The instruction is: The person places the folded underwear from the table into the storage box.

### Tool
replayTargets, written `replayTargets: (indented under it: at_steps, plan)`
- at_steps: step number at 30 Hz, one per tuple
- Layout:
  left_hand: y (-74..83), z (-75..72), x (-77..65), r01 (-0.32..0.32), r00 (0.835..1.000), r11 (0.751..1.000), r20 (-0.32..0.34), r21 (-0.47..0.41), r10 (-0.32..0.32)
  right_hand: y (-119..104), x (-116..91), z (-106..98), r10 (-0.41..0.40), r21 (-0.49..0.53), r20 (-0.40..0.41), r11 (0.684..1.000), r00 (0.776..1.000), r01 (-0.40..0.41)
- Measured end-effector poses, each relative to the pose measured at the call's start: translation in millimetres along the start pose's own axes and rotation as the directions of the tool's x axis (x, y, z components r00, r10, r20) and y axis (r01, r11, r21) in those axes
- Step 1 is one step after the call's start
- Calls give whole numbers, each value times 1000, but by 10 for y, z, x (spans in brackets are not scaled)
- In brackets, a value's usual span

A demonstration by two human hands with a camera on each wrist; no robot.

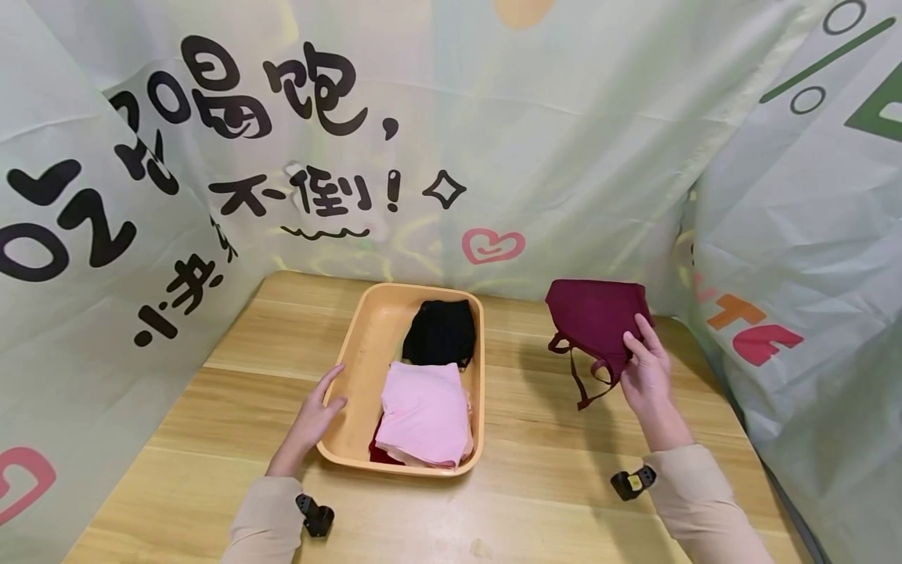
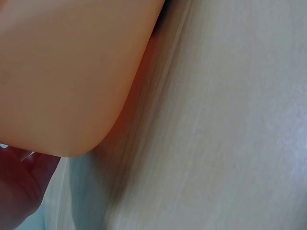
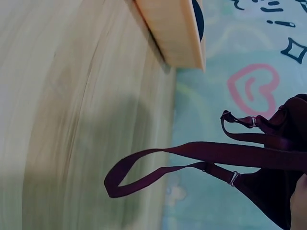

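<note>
My right hand [image 1: 647, 376] holds a folded maroon bra [image 1: 595, 313] above the right side of the table, fingers at its right edge. Its straps [image 1: 579, 380] dangle below; in the right wrist view, one strap [image 3: 192, 152] forms a long loop with metal adjusters, and only a sliver of the hand [image 3: 300, 206] shows. On the left, my left hand [image 1: 313, 419] rests at the rim of an orange plastic tray [image 1: 352, 407], thumb and forefinger spread over it. Inside the tray lie a folded pink garment [image 1: 426, 415] and, behind it, a black garment [image 1: 440, 333].
A dark red piece of fabric [image 1: 380, 448] peeks out under the pink garment. The tray stands on a wooden table [image 1: 535, 501]. Printed cloth walls [image 1: 564, 157] close in the table at the back and both sides.
</note>
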State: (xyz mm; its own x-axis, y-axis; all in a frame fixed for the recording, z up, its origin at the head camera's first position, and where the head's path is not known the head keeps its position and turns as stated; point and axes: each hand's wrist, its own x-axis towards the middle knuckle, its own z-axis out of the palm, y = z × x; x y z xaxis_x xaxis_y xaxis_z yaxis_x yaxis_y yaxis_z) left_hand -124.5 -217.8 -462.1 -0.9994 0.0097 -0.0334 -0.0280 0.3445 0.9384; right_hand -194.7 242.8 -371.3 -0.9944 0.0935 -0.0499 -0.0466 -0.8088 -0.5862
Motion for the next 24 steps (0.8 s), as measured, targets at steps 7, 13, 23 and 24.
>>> replayTargets:
  at_steps: [7,13,23,24]
  plan:
    - [6,-5,-2,-2,1000,1000,-2,-2,2,66,-38,94,7,5,66,1000,998,-7]
    - [-29,-1,14,-15,1000,1000,-3,-5,15,119,-100,205,6,24,105,1000,994,-8]
    - [-22,1,-2,-16,1000,1000,-8,5,16,235,-171,415,10,31,195,999,981,-16]
    - [-22,1,-3,-15,1000,1000,-8,3,15,246,-174,444,11,29,197,999,980,-17]
